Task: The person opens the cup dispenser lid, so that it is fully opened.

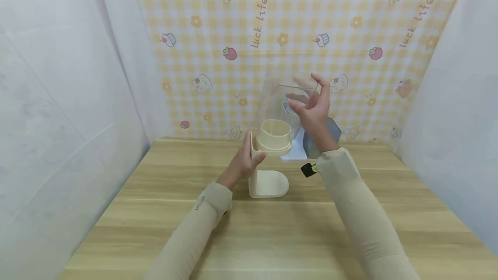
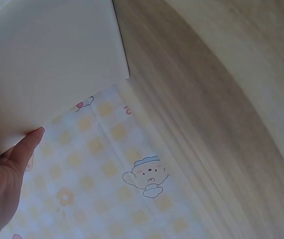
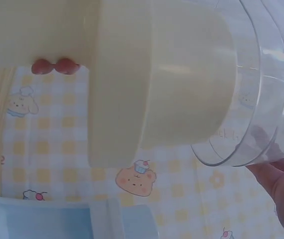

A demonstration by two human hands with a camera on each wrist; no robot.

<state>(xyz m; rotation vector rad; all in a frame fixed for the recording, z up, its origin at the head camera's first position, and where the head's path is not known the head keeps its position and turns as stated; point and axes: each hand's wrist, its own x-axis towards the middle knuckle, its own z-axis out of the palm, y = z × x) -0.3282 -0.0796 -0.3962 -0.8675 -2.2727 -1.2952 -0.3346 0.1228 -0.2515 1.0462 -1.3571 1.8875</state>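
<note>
A cream plastic dispenser stand [image 1: 268, 183] has a flat rounded base, an upright back and a round collar [image 1: 275, 135] on top. My left hand [image 1: 244, 159] grips its upright back near the top, thumb at the front. In the left wrist view, fingertips press the stand's broad flat panel [image 2: 52, 59]. My right hand [image 1: 314, 113] holds a clear plastic container [image 1: 270, 98] by its side, fingers spread around its wall. The right wrist view shows the container's open rim [image 3: 216, 163] close to the collar's end; whether they touch I cannot tell.
Behind the stand is a second dispenser with a white base [image 1: 295, 150] and a blue-grey body [image 1: 324, 137], partly hidden by my right hand and forearm. A small black object [image 1: 308, 170] sits beside the right cuff. A checked cloth [image 1: 249, 64] hangs behind the wooden table [image 1: 186, 237].
</note>
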